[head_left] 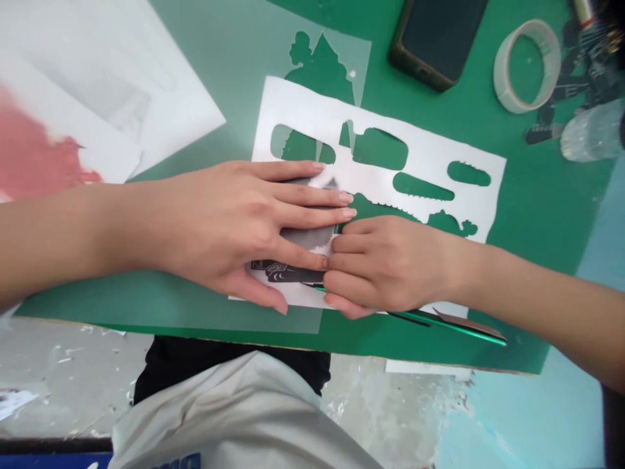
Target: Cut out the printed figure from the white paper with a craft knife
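Note:
A white sheet of paper [424,140] with several cut-out openings lies on a green mat. My left hand [249,212] rests flat on it, fingers spread, partly covering a grey and black printed picture [297,273]. Just to the right, my right hand [395,260] is curled into a closed grip, knuckles close to the left fingertips. A slim green tool that looks like a craft knife [481,335] runs beneath this hand. Its pointed tip shows by the left index finger, near the black print; the middle part is hidden by my right fingers.
Translucent film [219,78] lies partly under the white sheet. A phone [439,39], a tape roll [527,65], a clear container [590,133] and black cut pieces are at the upper right. White paper with a red patch [34,150] lies left. The mat's front edge [273,342] is near my lap.

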`<state>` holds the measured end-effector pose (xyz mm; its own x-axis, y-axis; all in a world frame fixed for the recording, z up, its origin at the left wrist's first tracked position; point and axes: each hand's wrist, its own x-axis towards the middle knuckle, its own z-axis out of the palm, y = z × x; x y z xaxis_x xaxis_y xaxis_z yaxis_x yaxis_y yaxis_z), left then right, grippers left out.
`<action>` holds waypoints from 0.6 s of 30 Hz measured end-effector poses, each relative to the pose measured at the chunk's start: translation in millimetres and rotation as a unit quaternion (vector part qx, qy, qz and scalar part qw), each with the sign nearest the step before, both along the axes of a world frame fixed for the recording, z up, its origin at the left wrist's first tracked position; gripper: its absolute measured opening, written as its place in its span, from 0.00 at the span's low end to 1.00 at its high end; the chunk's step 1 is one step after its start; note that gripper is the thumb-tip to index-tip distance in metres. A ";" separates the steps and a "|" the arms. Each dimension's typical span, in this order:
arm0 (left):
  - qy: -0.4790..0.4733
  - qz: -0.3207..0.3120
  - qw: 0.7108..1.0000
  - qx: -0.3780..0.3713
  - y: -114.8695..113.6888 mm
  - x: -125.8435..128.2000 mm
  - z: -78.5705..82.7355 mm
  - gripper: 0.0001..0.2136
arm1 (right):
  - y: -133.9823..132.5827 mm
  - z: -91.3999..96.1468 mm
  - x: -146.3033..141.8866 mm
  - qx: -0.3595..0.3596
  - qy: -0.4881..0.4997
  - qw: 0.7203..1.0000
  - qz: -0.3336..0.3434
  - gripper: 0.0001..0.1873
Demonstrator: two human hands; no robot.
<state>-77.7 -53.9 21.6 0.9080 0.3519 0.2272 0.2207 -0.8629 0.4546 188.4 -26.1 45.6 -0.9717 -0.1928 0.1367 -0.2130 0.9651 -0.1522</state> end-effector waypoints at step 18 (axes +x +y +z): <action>0.020 -0.002 0.999 0.031 -0.8 -1.6 -1.5 0.29 | 3.1 0.3 4.2 0.004 -0.017 1.000 0.011 0.21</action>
